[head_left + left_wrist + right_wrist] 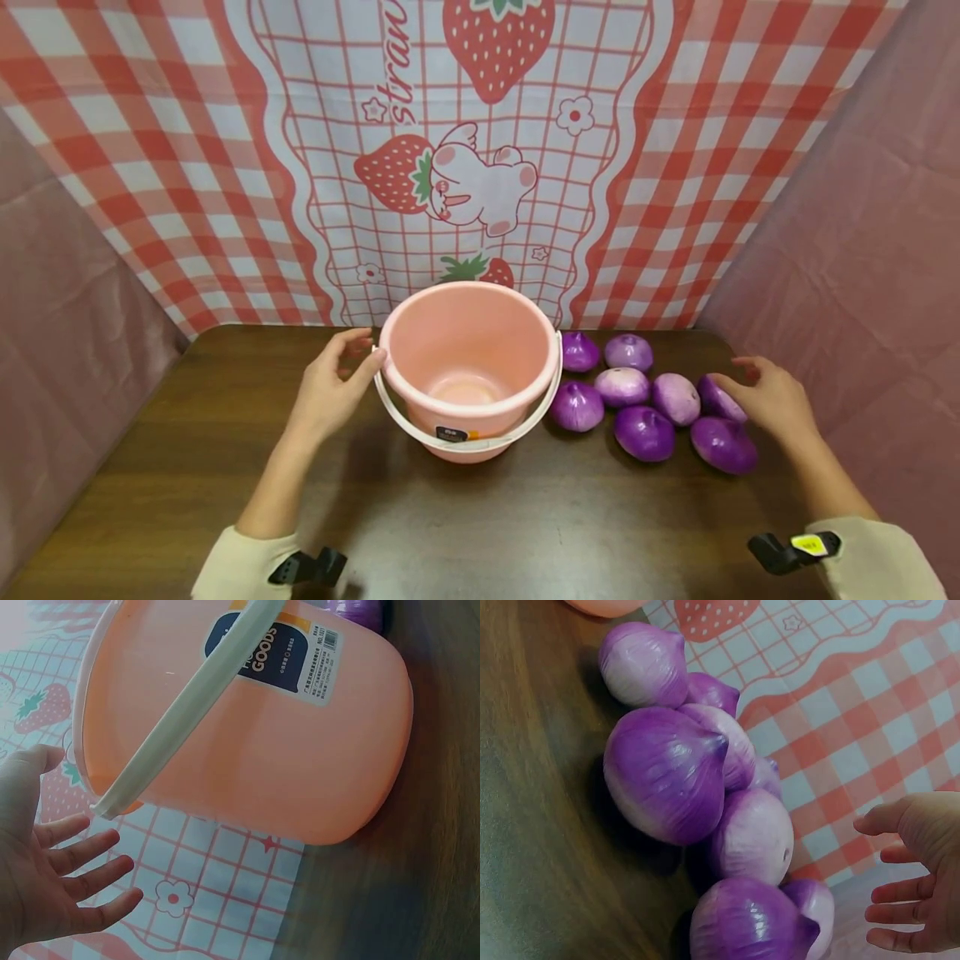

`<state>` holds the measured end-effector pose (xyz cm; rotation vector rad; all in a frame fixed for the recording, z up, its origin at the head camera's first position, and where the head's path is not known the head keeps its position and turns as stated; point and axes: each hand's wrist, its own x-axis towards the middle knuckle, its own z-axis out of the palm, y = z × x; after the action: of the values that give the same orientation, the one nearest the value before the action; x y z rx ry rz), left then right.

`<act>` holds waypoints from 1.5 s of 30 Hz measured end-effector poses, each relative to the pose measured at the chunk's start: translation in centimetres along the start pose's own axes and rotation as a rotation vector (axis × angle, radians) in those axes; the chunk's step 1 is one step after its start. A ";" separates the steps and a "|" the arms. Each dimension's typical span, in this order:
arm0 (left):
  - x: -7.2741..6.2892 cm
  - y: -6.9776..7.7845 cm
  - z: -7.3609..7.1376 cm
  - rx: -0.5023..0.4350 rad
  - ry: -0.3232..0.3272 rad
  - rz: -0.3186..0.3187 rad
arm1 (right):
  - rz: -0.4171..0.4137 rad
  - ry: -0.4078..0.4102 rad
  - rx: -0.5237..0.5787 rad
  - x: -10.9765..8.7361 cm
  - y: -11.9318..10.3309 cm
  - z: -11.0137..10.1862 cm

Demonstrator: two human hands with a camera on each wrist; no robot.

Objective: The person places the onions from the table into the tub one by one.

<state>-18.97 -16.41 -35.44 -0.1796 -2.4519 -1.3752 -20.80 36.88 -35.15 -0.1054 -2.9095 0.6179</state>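
A pink plastic bucket (pixel 450 409) stands upright on the table, with nothing seen inside. Its white handle (pixel 401 422) hangs down at the front. Beside the bucket's left rim is my left hand (pixel 327 392), fingers spread and holding nothing; whether the thumb touches the rim I cannot tell. Several purple onions (pixel 646 433) lie grouped to the right of the bucket. My right hand (pixel 776 402) hovers at the right end of the group, nearest the rightmost onions (pixel 723 444). In the right wrist view its fingers (pixel 904 889) are apart from the onions (pixel 667 776).
Under everything is a dark brown wooden table (pixel 570 517). A red-and-white checked cloth (pixel 712 125) with strawberry prints hangs behind the table's back edge. Pink cloth (pixel 862 225) hangs along both sides. A label (pixel 285 656) is stuck on the bucket's wall.
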 end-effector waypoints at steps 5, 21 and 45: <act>0.0 0.0 0.2 -0.018 -0.010 -0.016 | 0.033 -0.008 0.008 -0.1 0.9 0.3; 0.2 0.2 0.9 -0.062 -0.010 -0.029 | 0.058 -0.016 0.000 -0.3 2.7 1.1; 0.0 -0.1 1.6 -0.095 -0.034 -0.020 | 0.128 -0.069 0.007 0.2 4.3 2.7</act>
<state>-19.34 -15.15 -36.29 -0.2025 -2.4230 -1.5108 -21.37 39.73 -39.34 -0.2775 -2.9846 0.6639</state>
